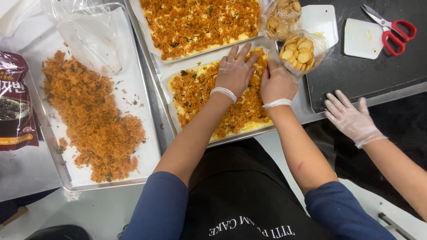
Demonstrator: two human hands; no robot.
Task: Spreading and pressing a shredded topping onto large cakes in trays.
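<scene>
My left hand (235, 71) and my right hand (277, 82), both in clear thin gloves, press flat side by side on a rectangular slab (195, 93) covered with orange shredded topping and flecks of dark green. The slab lies on white paper in a metal tray (165, 93). Fingers of the left hand are spread over the topping. My right hand rests near the slab's far right corner, fingers curled down onto it. Neither hand holds anything.
A second topped slab (200, 22) lies behind. On the left a tray (147, 146) holds a loose heap of orange shreds (89, 115) and a clear bag (95, 38). Bags of round crackers (300, 51), scissors (393, 27), a dark packet (13, 102), another person's gloved hand (349, 118).
</scene>
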